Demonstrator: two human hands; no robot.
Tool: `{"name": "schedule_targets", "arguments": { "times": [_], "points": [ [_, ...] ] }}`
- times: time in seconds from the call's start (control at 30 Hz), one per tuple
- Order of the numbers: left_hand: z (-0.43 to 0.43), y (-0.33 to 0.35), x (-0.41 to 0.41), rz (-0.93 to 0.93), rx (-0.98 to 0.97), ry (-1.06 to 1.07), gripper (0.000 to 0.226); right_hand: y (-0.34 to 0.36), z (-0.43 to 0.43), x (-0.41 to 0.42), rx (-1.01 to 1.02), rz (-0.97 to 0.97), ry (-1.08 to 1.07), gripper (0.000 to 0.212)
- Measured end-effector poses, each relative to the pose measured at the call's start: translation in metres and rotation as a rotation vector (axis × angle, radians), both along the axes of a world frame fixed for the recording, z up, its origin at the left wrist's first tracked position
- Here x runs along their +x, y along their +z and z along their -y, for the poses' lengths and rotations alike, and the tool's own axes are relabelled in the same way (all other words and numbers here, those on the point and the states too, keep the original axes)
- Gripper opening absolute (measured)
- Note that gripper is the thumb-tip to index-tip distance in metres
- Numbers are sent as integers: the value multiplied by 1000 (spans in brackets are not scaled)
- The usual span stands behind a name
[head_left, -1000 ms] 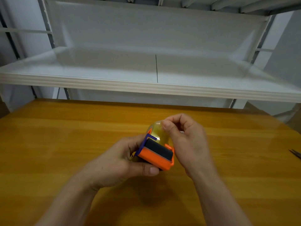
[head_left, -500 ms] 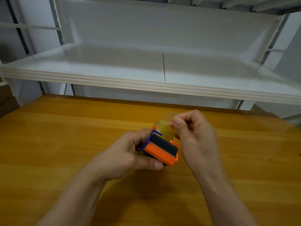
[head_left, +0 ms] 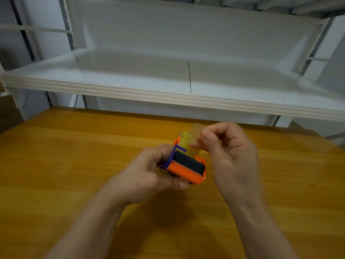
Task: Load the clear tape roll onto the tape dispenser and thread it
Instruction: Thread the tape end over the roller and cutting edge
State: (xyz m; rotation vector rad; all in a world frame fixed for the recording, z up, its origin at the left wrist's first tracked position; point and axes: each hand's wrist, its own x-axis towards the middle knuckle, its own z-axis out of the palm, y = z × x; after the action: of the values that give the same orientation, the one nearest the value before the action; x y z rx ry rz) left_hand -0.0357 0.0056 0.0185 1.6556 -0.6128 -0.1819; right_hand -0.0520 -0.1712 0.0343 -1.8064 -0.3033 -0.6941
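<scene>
An orange tape dispenser (head_left: 183,171) with a black roller and a purple side piece is held above the wooden table. My left hand (head_left: 149,176) grips its body from the left and below, thumb under the orange front. The clear, yellowish tape roll (head_left: 184,142) sits in the dispenser behind the roller. My right hand (head_left: 229,152) pinches the loose end of the tape (head_left: 196,129) between thumb and forefinger, lifted up off the roll to the right. The dispenser's underside and handle are hidden by my left hand.
The wooden table (head_left: 74,165) spreads out on all sides of the hands. A white shelf (head_left: 130,90) overhangs the table's far edge. Cardboard boxes (head_left: 7,113) stand at the far left beside the table.
My right hand has peeled the tape end off the roll and drawn it up and to the right. The left hand keeps the same hold on the dispenser.
</scene>
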Motion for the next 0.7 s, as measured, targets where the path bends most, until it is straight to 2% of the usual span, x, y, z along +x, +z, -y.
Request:
{"name": "schedule_targets", "arguments": {
  "times": [0.47,0.53,0.7],
  "points": [
    [0,-3,5,87,18,41,32,6,7,1,112,-37,123,4],
    [0,-3,6,90,33,27,33,5,9,2,144,-47,121,9],
    [0,-4,6,80,74,34,34,3,10,3,129,-42,129,6]
  ]
}}
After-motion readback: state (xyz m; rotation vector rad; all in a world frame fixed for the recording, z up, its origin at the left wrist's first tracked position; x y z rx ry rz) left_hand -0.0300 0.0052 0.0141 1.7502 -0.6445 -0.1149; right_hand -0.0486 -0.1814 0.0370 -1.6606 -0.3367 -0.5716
